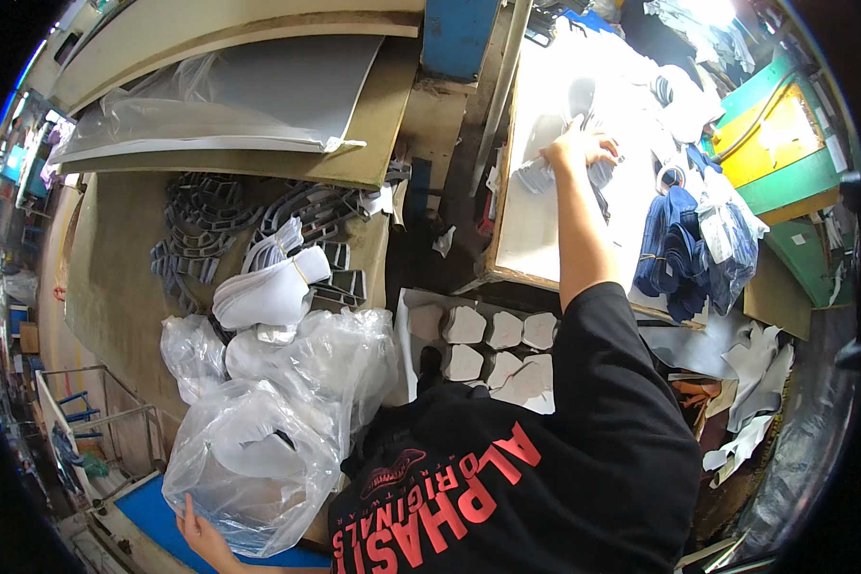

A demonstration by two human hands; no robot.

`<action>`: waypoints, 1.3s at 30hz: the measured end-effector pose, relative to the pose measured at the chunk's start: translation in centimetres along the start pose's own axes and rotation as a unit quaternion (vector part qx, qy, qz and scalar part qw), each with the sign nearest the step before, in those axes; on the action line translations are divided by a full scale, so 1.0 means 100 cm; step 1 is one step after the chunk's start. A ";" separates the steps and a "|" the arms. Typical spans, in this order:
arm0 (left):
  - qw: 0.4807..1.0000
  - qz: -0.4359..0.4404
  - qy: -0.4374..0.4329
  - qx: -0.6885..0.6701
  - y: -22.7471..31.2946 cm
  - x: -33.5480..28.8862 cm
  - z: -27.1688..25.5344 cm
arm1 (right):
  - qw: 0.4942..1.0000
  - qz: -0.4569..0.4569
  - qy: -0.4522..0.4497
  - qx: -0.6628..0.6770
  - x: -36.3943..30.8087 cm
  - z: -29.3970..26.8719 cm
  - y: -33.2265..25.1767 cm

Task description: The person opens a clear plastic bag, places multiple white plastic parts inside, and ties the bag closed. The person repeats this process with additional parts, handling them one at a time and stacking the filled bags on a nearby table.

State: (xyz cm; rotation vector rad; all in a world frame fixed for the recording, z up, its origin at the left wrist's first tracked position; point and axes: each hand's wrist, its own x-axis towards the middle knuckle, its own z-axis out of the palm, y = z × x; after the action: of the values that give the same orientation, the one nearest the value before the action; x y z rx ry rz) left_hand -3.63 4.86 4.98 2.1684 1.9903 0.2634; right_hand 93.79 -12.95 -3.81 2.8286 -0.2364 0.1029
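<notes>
At the lower left, my left hand [201,538] is at the rim of a clear plastic bag [306,488], with its fingers closed on the film. Pale, flat cut pieces [249,452] show inside the bag. My right arm stretches out to a pale worktable [531,234] at the upper right. There my right hand [582,150] curls its fingers around light grey cut pieces [538,177], partly hidden by the hand. Beyond the bag lies a banded bundle of white sole-shaped pieces [263,295].
A box [407,325] in front of me holds several stacks of pale pieces [464,325]. Grey looped strips [206,215] lie on the left board under a shelf of grey sheets [230,100]. Navy bundles [673,249] rest at the worktable's right edge, near a green and yellow machine [784,134].
</notes>
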 end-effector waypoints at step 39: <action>0.870 -0.085 -0.111 -0.474 0.041 -0.007 -0.046 | 0.229 -0.780 -0.218 0.540 -0.542 -0.104 0.029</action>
State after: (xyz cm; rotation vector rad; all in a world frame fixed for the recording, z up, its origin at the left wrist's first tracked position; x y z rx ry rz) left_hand -0.93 3.91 10.51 1.3111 1.4282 0.7373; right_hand 39.45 -4.31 1.77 -0.9198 -1.7891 0.6796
